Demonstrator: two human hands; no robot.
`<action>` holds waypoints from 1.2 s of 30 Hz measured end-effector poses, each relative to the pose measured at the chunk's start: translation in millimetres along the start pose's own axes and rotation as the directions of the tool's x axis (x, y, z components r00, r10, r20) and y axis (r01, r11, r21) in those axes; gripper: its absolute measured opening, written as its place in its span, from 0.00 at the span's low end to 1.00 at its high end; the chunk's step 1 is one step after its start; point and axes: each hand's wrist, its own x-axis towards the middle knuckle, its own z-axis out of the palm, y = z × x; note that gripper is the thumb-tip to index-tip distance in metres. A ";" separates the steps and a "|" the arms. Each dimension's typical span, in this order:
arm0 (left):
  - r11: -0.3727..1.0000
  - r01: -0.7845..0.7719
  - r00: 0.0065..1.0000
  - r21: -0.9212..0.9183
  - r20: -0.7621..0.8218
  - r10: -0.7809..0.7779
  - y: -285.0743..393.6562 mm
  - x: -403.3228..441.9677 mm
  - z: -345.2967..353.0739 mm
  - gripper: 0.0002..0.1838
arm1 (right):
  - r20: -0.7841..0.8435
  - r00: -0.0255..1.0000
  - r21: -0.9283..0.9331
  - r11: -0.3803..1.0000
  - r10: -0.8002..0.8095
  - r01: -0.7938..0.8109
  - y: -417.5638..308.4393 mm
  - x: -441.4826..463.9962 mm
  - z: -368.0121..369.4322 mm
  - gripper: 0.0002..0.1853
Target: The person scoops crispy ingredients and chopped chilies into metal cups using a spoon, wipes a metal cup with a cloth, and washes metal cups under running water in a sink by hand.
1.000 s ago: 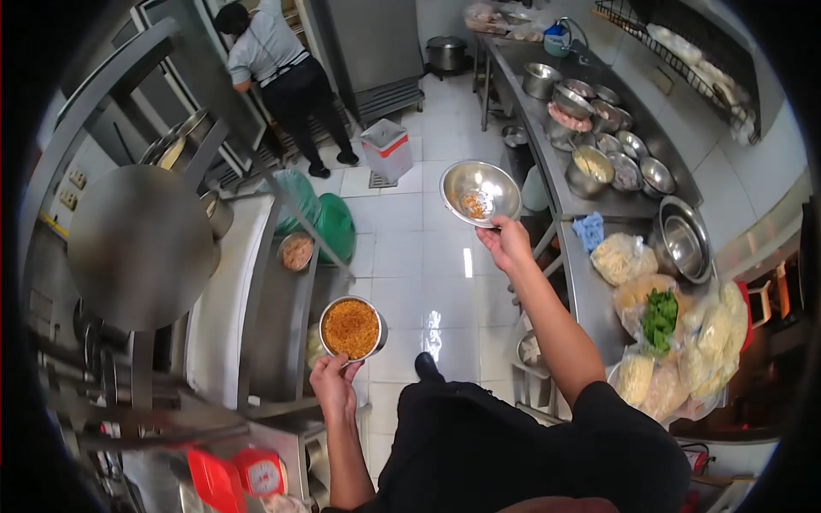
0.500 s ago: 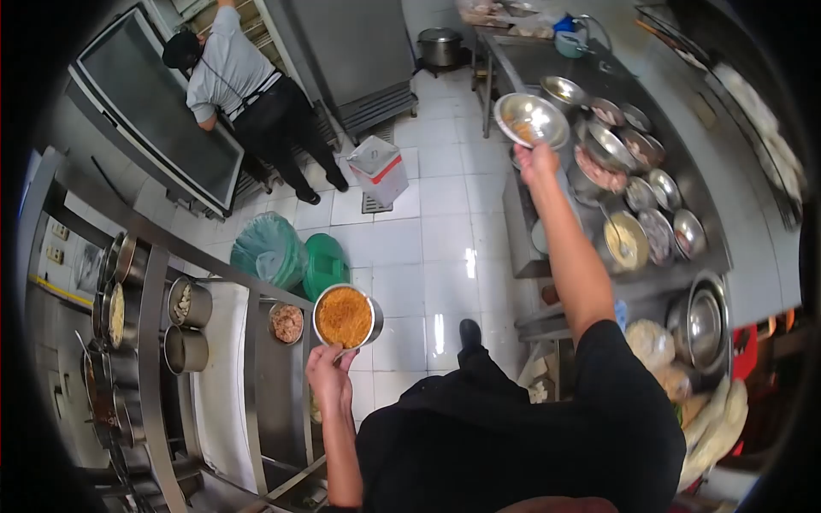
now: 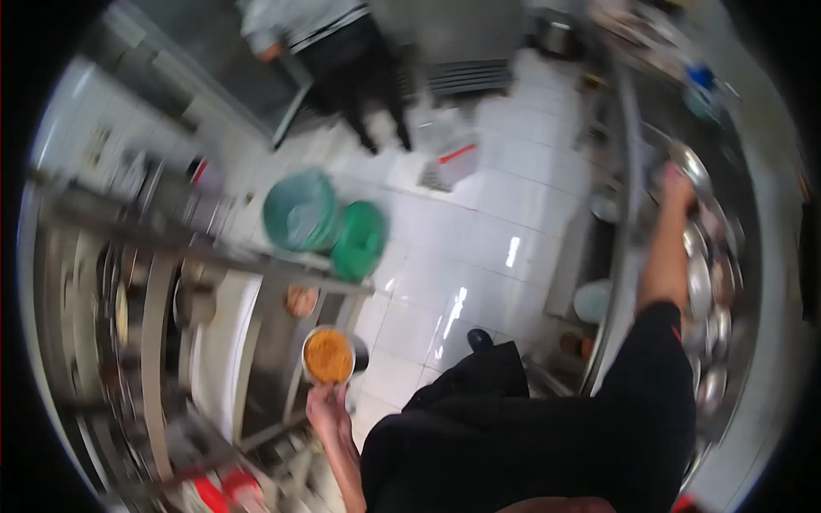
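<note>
My left hand (image 3: 328, 409) is closed on the near rim of a round metal container (image 3: 360, 356), held upright beside the shelf rack. An orange-brown crumbly food (image 3: 329, 356) fills it. Out to the right, over the metal counter, my right hand (image 3: 678, 185) grips the edge of a metal bowl (image 3: 691, 169), which is tilted and seen nearly side-on. Its inside is hidden, and motion smears the fingers. Several metal bowls (image 3: 699, 286) sit on the counter below my right forearm.
A green bin with a liner (image 3: 299, 209) and a green lidded bin (image 3: 357, 244) stand on the tiled floor beyond the rack (image 3: 158, 342). A co-worker (image 3: 342, 64) is at the open fridge door. A white box (image 3: 449, 158) sits on the floor. The counter (image 3: 629, 111) runs along the right.
My view has swung to the left. My right hand has carried the bowl outward over the counter and tipped it. My left hand still holds the container, now lower and nearer the rack.
</note>
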 end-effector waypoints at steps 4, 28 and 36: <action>0.997 -0.007 0.998 -0.077 -0.063 0.002 9.7 -19.6 15.1 0.03 | 0.532 0.815 0.803 -0.167 -0.229 -0.572 14.7 39.2 119.7 0.23; 0.921 -0.290 0.955 -0.261 -0.136 0.263 158.7 -99.1 -255.3 0.05 | 0.229 -0.767 0.856 0.499 -0.599 -0.135 -237.9 -819.3 -330.0 0.15; 0.884 -0.400 0.915 -0.241 -0.062 0.398 272.7 -109.7 -294.1 0.03 | 0.151 -0.650 0.812 0.469 -0.745 -0.349 -278.6 -838.5 -363.3 0.22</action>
